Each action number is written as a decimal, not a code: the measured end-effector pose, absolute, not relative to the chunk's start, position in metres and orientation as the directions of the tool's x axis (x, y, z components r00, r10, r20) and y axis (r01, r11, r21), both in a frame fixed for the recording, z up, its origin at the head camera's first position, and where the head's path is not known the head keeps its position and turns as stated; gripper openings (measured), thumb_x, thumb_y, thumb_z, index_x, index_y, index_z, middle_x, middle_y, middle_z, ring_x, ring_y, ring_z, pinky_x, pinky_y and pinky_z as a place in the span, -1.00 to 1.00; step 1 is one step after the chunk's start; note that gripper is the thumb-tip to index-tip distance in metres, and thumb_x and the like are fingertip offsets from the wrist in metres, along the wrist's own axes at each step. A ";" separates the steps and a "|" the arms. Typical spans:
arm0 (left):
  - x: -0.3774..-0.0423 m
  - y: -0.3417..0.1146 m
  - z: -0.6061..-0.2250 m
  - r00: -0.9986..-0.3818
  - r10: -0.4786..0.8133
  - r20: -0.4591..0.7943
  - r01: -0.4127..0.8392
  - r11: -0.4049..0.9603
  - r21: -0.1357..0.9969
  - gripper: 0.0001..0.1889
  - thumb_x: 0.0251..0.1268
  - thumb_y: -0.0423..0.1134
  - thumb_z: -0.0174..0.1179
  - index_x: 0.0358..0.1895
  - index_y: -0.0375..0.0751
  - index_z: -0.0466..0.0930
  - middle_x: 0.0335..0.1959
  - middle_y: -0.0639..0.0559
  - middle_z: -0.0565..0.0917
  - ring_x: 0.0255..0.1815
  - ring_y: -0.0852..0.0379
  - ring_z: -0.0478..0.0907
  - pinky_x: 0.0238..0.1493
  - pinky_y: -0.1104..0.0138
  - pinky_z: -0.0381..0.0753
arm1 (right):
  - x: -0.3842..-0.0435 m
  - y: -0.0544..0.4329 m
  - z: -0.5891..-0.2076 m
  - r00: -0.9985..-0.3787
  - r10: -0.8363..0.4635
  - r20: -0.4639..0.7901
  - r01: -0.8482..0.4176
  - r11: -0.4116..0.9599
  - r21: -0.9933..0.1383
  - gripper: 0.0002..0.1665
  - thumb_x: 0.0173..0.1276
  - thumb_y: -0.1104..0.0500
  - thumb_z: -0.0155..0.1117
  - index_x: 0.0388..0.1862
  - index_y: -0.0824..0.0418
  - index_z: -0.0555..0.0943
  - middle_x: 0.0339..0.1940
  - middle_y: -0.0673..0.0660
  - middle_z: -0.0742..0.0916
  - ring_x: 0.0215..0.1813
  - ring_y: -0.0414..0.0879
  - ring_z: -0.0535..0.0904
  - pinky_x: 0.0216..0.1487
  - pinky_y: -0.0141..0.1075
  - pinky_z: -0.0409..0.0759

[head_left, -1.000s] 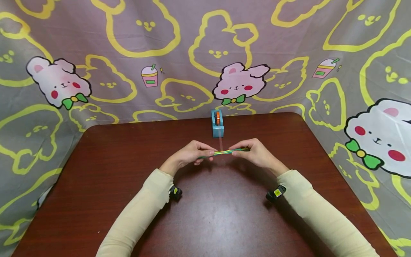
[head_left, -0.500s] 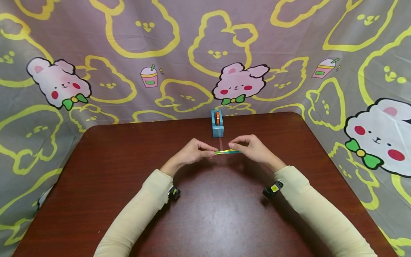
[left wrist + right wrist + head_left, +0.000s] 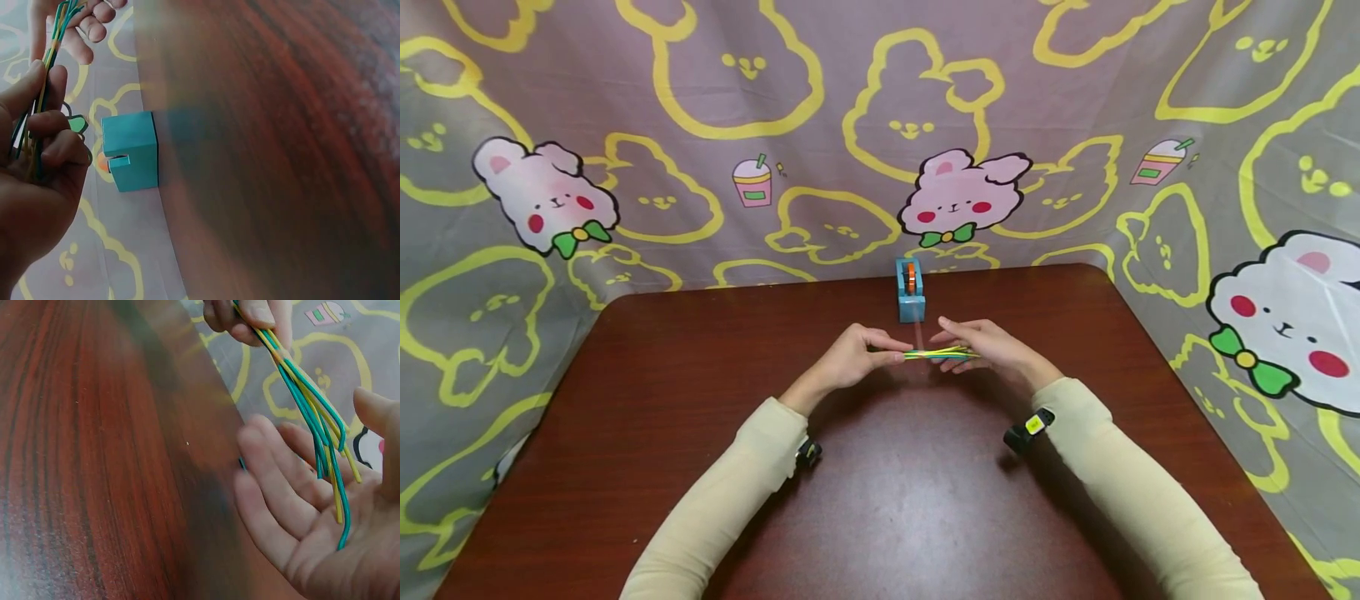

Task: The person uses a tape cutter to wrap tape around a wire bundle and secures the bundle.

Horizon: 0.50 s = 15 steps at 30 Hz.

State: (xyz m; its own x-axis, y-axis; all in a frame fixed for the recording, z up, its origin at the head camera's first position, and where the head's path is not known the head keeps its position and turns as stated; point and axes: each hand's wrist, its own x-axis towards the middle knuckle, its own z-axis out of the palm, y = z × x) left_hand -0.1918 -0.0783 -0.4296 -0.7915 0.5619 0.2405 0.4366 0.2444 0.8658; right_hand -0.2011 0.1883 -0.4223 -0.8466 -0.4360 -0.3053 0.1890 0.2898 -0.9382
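Note:
A bundle of thin green and yellow wires (image 3: 312, 412) lies nearly level above the table in the head view. My left hand (image 3: 852, 357) pinches it between thumb and fingers; its other end runs back into that palm in the left wrist view. My right hand (image 3: 1000, 346) is open, its fingers spread and palm turned up under the fanned-out loose ends. Some wire tips bend down close to the palm in the right wrist view. A clear strip of tape (image 3: 917, 335) stretches from the blue tape dispenser (image 3: 912, 310) to the middle of the bundle.
The dispenser, with an orange tape core (image 3: 912, 277), stands at the far edge of the dark wooden table (image 3: 700, 350). A grey curtain (image 3: 820, 100) printed with yellow outlines and rabbit faces hangs behind and at both sides.
My right hand has let go of the wires and spread its fingers, turning palm up beneath their ends. The left hand keeps its pinch, and the tape strip still reaches the bundle.

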 end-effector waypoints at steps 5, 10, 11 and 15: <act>-0.191 -0.078 -0.428 -0.785 0.554 0.275 0.472 0.248 0.846 -0.83 0.28 -0.41 0.36 -0.09 -0.27 0.81 -0.39 0.03 0.73 -0.40 0.19 0.49 -0.39 0.38 0.44 | -0.205 0.193 -0.424 -0.764 -0.509 -0.396 0.298 0.267 -0.917 -0.13 0.51 -0.35 0.03 0.30 0.41 0.49 -0.10 0.30 0.77 -0.22 0.00 0.75 -0.15 -0.15 0.71; -0.191 -0.079 -0.430 -0.790 0.536 0.298 0.478 0.235 0.846 -0.83 0.27 -0.42 0.37 -0.10 -0.27 0.81 -0.39 0.01 0.73 -0.41 0.19 0.48 -0.39 0.39 0.44 | -0.205 0.196 -0.422 -0.706 -0.575 -0.415 0.339 0.240 -0.910 -0.22 0.55 -0.19 0.10 0.24 0.56 0.48 -0.28 0.20 0.79 -0.35 -0.09 0.73 -0.29 -0.24 0.70; -0.191 -0.079 -0.430 -0.792 0.532 0.299 0.476 0.233 0.848 -0.83 0.27 -0.43 0.37 -0.10 -0.27 0.81 -0.39 -0.01 0.72 -0.40 0.19 0.48 -0.39 0.40 0.44 | -0.205 0.196 -0.422 -0.700 -0.585 -0.410 0.343 0.228 -0.911 -0.23 0.55 -0.14 0.13 0.24 0.59 0.48 -0.33 0.17 0.78 -0.37 -0.11 0.72 -0.31 -0.26 0.69; -0.190 -0.080 -0.430 -0.794 0.524 0.308 0.477 0.223 0.850 -0.81 0.25 -0.45 0.37 -0.09 -0.31 0.79 -0.37 -0.11 0.73 -0.39 0.16 0.48 -0.39 0.40 0.42 | -0.204 0.198 -0.421 -0.696 -0.609 -0.380 0.358 0.165 -0.919 -0.34 0.55 0.02 0.19 0.20 0.65 0.46 -0.45 0.11 0.75 -0.43 -0.14 0.68 -0.38 -0.31 0.66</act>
State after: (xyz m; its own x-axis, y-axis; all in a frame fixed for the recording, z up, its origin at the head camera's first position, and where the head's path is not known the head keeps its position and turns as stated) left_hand -0.1898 -0.0796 -0.4302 -0.7940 0.5239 0.3084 0.4773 0.2230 0.8500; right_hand -0.2038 0.1978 -0.4207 -0.6959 -0.6092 -0.3803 0.3575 0.1654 -0.9191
